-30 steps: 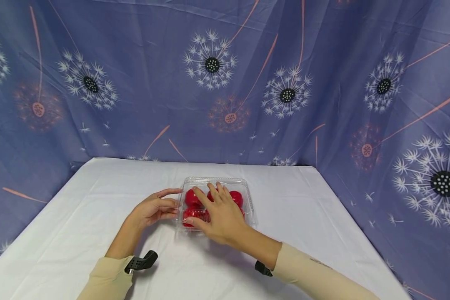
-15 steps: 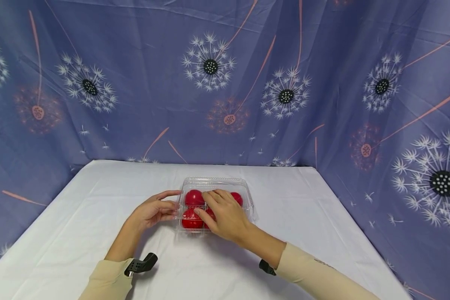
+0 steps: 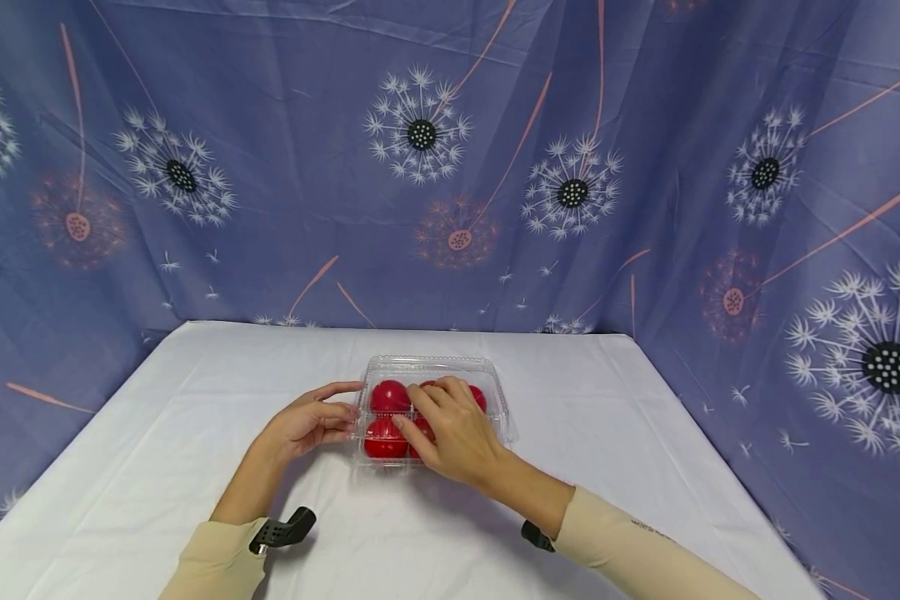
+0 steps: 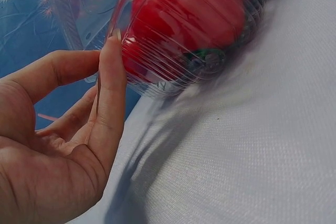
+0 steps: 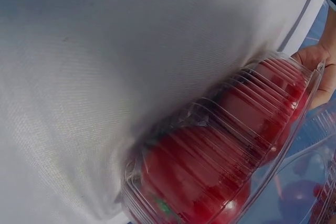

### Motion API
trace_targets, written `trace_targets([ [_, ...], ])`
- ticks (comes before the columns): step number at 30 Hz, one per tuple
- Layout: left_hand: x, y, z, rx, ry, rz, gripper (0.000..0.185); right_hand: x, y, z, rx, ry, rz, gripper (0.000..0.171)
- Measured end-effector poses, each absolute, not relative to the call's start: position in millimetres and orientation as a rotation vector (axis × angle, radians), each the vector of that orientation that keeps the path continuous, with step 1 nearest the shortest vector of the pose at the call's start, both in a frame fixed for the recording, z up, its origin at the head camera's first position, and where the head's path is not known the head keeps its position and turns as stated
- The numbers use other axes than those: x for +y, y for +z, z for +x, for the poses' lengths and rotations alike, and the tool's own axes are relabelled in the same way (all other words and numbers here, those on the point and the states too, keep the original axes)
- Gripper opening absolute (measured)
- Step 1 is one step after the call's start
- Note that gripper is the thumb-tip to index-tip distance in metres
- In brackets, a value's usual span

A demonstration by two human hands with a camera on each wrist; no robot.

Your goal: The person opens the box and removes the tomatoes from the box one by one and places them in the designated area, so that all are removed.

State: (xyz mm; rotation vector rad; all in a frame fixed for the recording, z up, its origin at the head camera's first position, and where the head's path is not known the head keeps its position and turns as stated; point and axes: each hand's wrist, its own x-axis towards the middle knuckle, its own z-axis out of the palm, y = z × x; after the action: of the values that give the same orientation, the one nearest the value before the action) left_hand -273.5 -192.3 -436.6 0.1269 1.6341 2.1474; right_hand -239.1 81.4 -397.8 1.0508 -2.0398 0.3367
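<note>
A clear plastic clamshell box [image 3: 499, 408] packed with red tomatoes [image 3: 389, 395] stands on the table. Green stem leaves show low through its ribbed wall in the left wrist view. My left hand [image 3: 307, 423] holds the box's left side; close up, thumb and finger of that hand [image 4: 68, 119] pinch near its rim. Over the middle of the box lies my right hand [image 3: 461, 433], fingers bent, thumb toward the front tomatoes. Whether these fingertips pinch the plastic cannot be seen. The right wrist view shows the ribbed wall [image 5: 247, 114] but not the right hand.
A white cloth [image 3: 585, 433] covers the table. Behind and at the sides hangs a blue curtain [image 3: 307, 167] with a dandelion print. Black wrist mounts [image 3: 285, 527] jut out from both forearms.
My right hand was spread over the box with its fingers extended; its fingers have since drawn in and bent. The left hand keeps its place at the box's left side.
</note>
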Motion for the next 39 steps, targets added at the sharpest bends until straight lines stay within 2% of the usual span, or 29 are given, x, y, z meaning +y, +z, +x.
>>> trace_targets([
  [5, -191.5, -438.0, -272.7, 1.633, 2.145, 0.143, 0.046, 81.9, -397.8, -238.6, -2.054, 0.308, 1.038, 0.034],
  [14, -191.1, -438.6, -272.8, 1.605, 2.164, 0.118, 0.050, 92.0, -392.9, -238.8, -2.133, 0.302, 0.994, 0.054],
  [21, -191.0, -436.5, -272.8, 1.589, 2.154, 0.130, 0.060, 108.9, -389.0, -239.3, -2.171, 0.291, 0.960, 0.063],
  [25, -190.8, -436.0, -272.6, 1.599, 2.148, 0.125, 0.063, 119.6, -384.8, -240.0, -2.205, 0.286, 0.937, 0.063],
  [33, -191.1, -435.3, -271.4, 1.617, 2.144, 0.138, 0.055, 140.2, -373.2, -243.8, -2.241, 0.321, 0.883, 0.060],
  [39, -191.8, -432.3, -271.5, 1.640, 2.145, 0.154, 0.062, 155.2, -362.1, -249.3, -2.270, 0.410, 0.813, 0.057],
])
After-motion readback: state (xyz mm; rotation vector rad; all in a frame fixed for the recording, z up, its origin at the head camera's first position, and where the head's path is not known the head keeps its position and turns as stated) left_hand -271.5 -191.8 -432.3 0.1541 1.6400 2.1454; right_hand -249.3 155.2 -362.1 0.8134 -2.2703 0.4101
